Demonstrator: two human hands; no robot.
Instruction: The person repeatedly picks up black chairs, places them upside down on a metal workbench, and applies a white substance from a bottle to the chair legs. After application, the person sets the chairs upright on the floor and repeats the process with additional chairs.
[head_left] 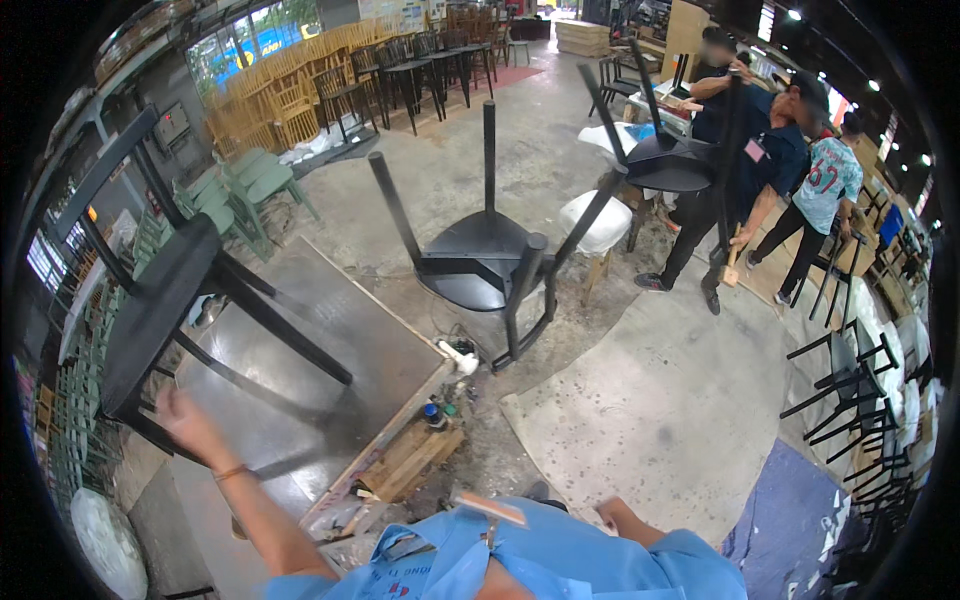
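The concrete floor [660, 400] fills the workshop, with a dark sheet of board [330, 350] laid flat on it at the left. On that board, on the person's left, stands a black chair [160, 300] tilted on its side, matt black all over, with a flat seat, a slatted back and straight legs. The left hand [185, 418] is raised just beside the chair's lower edge; it is blurred, so whether its fingers touch the chair or are apart cannot be told. The right hand is hidden behind the blue shirt [560, 560], only the forearm [630, 525] showing.

A second black chair [490, 255] lies upside down in the middle of the floor, its four legs pointing up. A third black chair [665, 150] is held upside down by a co-worker [770, 170] at the far right, with two more people close by. A small wooden block [405, 462] lies by the board's edge.
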